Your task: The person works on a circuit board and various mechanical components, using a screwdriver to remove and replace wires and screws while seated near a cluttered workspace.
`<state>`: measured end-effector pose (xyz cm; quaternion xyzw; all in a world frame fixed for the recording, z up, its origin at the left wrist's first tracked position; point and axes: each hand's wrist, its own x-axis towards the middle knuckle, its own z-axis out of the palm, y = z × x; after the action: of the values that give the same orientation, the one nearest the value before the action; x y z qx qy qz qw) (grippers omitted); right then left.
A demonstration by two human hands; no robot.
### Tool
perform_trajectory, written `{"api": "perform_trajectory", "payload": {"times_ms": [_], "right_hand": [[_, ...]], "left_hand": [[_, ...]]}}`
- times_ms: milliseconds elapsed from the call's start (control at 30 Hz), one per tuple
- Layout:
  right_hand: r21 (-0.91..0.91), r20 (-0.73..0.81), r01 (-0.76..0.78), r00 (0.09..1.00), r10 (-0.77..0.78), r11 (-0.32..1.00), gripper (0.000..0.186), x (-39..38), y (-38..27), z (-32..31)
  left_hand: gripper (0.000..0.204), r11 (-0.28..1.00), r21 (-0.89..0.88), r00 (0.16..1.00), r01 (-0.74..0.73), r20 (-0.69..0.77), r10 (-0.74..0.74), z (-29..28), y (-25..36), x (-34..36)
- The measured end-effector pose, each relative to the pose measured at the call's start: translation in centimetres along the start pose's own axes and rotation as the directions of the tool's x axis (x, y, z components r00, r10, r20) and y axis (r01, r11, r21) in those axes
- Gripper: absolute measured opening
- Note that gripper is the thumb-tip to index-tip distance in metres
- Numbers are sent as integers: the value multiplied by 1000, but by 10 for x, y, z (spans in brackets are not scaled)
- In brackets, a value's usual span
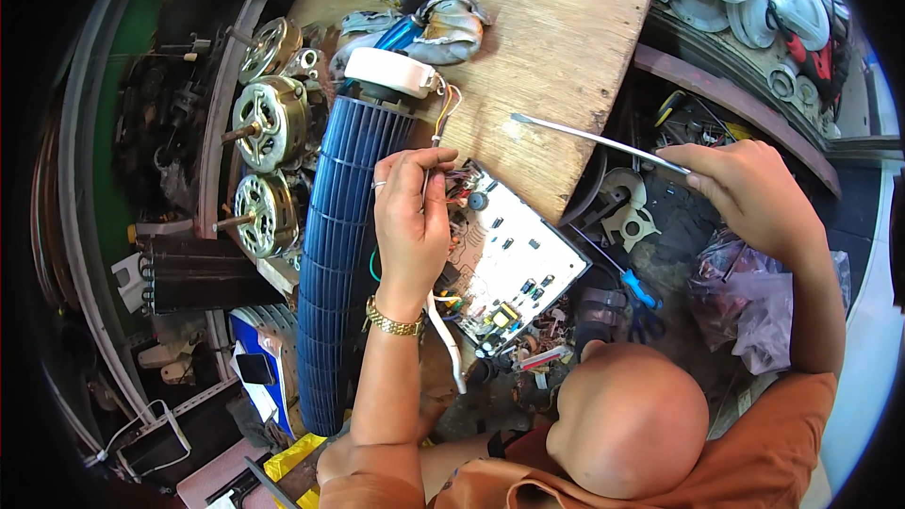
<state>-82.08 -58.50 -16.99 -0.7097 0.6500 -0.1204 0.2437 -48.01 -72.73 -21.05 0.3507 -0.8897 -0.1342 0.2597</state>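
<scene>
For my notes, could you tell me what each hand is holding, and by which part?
The right hand grips a long, thin metal rod at its near end. The left hand pinches thin coloured wires above the white circuit board.

The left arm rises from the near edge, bare, forearm almost upright in the view, a gold bracelet at the wrist. The left hand [412, 221] is turned back-up, a ring on one finger, its fingers [436, 162] curled together and pinched closed at the far end, apparently on something thin. The right arm enters from the near right in an orange sleeve, bends at the elbow and reaches toward the far left. The right hand [740, 190] is closed in a loose fist, thumb pressed along the forefinger.
</scene>
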Motion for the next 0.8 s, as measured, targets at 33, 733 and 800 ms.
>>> {"api": "perform_trajectory", "payload": {"times_ms": [33, 733, 800], "right_hand": [[0, 1, 9, 1000, -9, 1000, 25, 1, 0, 1], [611, -355, 155, 930, 93, 776, 62, 98, -8, 52], [476, -393, 121, 916, 87, 871, 63, 110, -19, 52]], "left_hand": [[20, 1000, -3, 1000, 17, 12, -17, -1, 1, 0], [46, 904, 171, 885, 392, 200, -422, -52, 44, -38], [42, 909, 147, 897, 390, 162, -411, -50, 37, -46]]}}
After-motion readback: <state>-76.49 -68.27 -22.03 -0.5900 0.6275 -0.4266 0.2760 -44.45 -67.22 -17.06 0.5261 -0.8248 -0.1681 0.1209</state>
